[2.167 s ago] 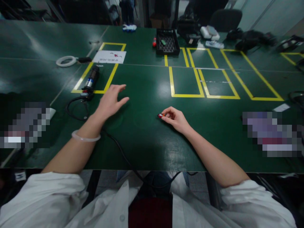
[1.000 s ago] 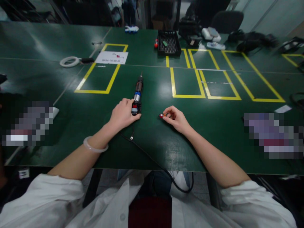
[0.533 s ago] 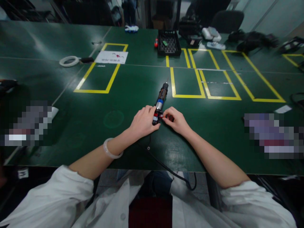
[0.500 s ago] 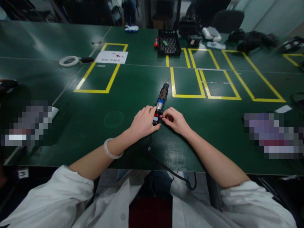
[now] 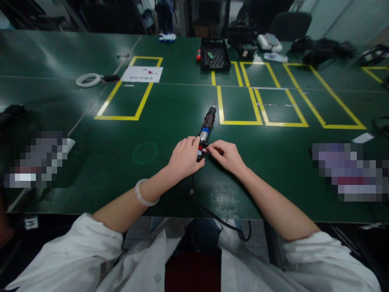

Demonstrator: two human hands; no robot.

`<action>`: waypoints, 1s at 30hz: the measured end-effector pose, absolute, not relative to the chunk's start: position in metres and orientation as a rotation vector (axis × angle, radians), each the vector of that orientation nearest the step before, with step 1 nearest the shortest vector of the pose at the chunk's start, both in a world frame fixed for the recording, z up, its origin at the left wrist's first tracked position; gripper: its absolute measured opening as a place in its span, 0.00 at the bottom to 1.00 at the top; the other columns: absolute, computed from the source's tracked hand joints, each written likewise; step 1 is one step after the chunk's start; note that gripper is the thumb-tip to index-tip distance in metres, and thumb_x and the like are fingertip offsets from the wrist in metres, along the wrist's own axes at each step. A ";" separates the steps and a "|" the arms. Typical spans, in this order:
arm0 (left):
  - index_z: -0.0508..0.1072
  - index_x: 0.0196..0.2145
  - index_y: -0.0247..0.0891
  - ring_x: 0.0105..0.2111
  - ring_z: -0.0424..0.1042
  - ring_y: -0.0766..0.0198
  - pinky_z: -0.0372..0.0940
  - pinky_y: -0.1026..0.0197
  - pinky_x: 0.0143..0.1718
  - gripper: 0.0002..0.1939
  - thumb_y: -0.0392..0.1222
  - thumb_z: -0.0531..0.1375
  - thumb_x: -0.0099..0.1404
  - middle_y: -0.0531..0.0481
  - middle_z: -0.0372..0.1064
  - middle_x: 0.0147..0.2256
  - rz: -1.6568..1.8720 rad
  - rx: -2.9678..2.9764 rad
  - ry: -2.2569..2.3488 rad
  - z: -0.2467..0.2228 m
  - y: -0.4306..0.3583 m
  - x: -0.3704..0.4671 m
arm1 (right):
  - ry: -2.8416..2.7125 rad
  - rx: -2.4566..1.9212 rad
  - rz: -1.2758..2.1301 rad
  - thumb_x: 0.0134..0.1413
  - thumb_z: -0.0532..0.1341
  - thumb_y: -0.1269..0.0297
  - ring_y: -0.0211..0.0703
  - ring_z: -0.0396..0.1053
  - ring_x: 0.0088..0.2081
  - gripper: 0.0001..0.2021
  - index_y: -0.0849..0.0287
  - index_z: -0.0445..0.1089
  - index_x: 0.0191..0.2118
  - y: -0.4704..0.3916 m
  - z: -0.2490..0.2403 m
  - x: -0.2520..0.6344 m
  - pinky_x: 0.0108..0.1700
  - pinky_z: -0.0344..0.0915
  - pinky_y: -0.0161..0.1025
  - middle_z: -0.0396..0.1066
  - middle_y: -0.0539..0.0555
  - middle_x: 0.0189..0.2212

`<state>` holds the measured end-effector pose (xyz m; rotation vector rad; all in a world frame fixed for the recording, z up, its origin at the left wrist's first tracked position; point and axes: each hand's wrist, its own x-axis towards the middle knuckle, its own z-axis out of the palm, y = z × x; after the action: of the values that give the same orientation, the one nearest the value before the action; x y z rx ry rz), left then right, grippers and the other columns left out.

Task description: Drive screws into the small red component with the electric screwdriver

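Note:
An electric screwdriver (image 5: 206,126) lies slanted on the green table, its thin bit pointing away from me. Its casing looks opened, baring a silver motor with a blue band. My left hand (image 5: 186,157) is closed round the near end from the left, hiding part of it. On the other side my right hand (image 5: 228,156) is pinched, thumb and fingertips at a small red part (image 5: 204,150) on the screwdriver's side. Exactly how the fingertips grip it is too small to tell. A black cord (image 5: 212,214) with a ring terminal (image 5: 191,192) lies below, hanging over the table's front edge.
Yellow tape (image 5: 240,122) outlines several rectangles on the table. Towards the back are a black crate (image 5: 228,61), a red object (image 5: 198,55) and a white sheet (image 5: 142,74). A white coil (image 5: 88,80) lies left. Blurred-out items lie at both sides. A person (image 5: 165,16) stands beyond.
The fingers of my right hand have shifted slightly at the red part; a dark red-and-black bit seen beneath them before no longer shows. My left hand keeps its hold on the screwdriver.

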<state>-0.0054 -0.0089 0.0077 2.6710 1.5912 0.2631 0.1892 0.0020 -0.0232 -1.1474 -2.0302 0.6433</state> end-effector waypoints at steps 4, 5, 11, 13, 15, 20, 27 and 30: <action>0.64 0.58 0.26 0.49 0.67 0.44 0.62 0.48 0.50 0.30 0.53 0.58 0.67 0.32 0.66 0.50 0.241 2.682 1.692 0.007 -0.008 0.004 | -1.972 -1.180 0.669 0.62 0.58 0.64 0.38 0.67 0.27 0.07 0.59 0.72 0.35 0.000 -0.021 0.189 0.33 0.61 0.36 0.73 0.51 0.28; 0.65 0.57 0.26 0.49 0.67 0.44 0.62 0.48 0.49 0.30 0.54 0.57 0.68 0.32 0.66 0.50 0.235 2.680 1.721 0.006 -0.008 0.006 | -1.958 -1.175 0.686 0.62 0.58 0.64 0.37 0.68 0.27 0.06 0.58 0.71 0.36 0.000 -0.021 0.189 0.33 0.62 0.36 0.74 0.51 0.28; 0.64 0.58 0.28 0.47 0.67 0.47 0.63 0.51 0.46 0.28 0.54 0.56 0.70 0.34 0.66 0.50 0.208 2.682 1.764 0.006 -0.007 0.000 | -1.836 -1.076 0.985 0.64 0.56 0.62 0.38 0.73 0.27 0.07 0.57 0.67 0.43 -0.001 -0.024 0.190 0.32 0.67 0.35 0.78 0.52 0.34; 0.64 0.59 0.30 0.48 0.67 0.47 0.63 0.51 0.46 0.29 0.54 0.56 0.70 0.35 0.65 0.51 0.189 2.678 1.756 0.008 -0.007 -0.010 | -1.834 -1.045 1.044 0.64 0.57 0.61 0.38 0.74 0.28 0.07 0.57 0.66 0.44 -0.001 -0.025 0.189 0.33 0.69 0.36 0.79 0.53 0.36; 0.63 0.61 0.31 0.48 0.67 0.46 0.64 0.51 0.46 0.29 0.54 0.56 0.70 0.35 0.65 0.52 0.168 2.680 1.756 0.009 -0.006 -0.023 | -1.840 -1.034 1.070 0.63 0.57 0.61 0.38 0.74 0.28 0.07 0.57 0.66 0.44 -0.001 -0.026 0.189 0.34 0.69 0.36 0.80 0.54 0.36; 0.60 0.64 0.32 0.49 0.67 0.44 0.65 0.49 0.47 0.32 0.55 0.55 0.70 0.33 0.63 0.55 0.102 2.597 1.843 0.011 0.003 -0.071 | -1.823 -1.039 1.104 0.63 0.57 0.61 0.36 0.73 0.27 0.07 0.57 0.65 0.44 0.000 -0.028 0.189 0.32 0.69 0.35 0.80 0.54 0.36; 0.59 0.66 0.30 0.52 0.65 0.38 0.64 0.42 0.51 0.36 0.59 0.51 0.70 0.29 0.60 0.57 0.007 2.381 2.087 0.014 0.038 -0.163 | -1.838 -1.057 1.112 0.62 0.57 0.64 0.36 0.73 0.27 0.08 0.58 0.66 0.46 0.000 -0.028 0.189 0.33 0.68 0.34 0.80 0.54 0.36; 0.59 0.66 0.30 0.52 0.65 0.39 0.63 0.40 0.52 0.37 0.60 0.52 0.70 0.29 0.61 0.56 -0.035 2.304 2.185 0.012 0.059 -0.205 | -1.855 -1.068 1.113 0.62 0.57 0.64 0.36 0.73 0.27 0.08 0.58 0.66 0.46 0.000 -0.027 0.189 0.33 0.68 0.34 0.80 0.54 0.36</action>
<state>-0.2052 0.0591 0.0121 2.3043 2.1854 -0.0345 0.1890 -0.0002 -0.0268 -1.0682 -1.8547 1.1129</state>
